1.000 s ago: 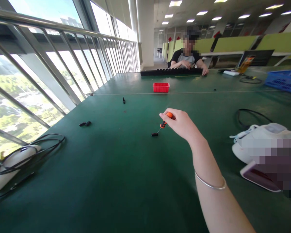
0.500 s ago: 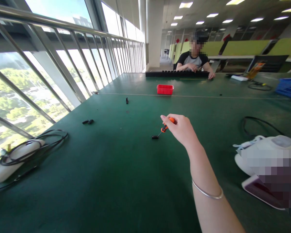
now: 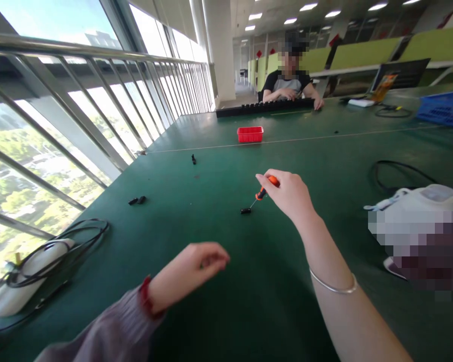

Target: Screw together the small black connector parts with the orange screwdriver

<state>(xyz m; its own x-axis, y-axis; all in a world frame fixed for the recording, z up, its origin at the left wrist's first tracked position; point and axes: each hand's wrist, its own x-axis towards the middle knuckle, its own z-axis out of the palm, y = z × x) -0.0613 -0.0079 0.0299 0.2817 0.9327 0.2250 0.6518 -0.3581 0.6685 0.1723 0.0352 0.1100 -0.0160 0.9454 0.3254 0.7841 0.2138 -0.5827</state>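
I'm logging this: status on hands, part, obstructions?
Right hand gripping screwdriver, tip at small black part. Left hand loosely curled, nothing visible in it. Red bin beyond, out of the way.

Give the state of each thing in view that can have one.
Right hand, closed around the screwdriver
Left hand, loosely curled, nothing visible in it
Screwdriver, tilted, tip down near the black piece
Black piece, lying on the table
Red bin, upright, open-topped
Blue basket, upright, partly out of frame
Cable at left, loosely coiled
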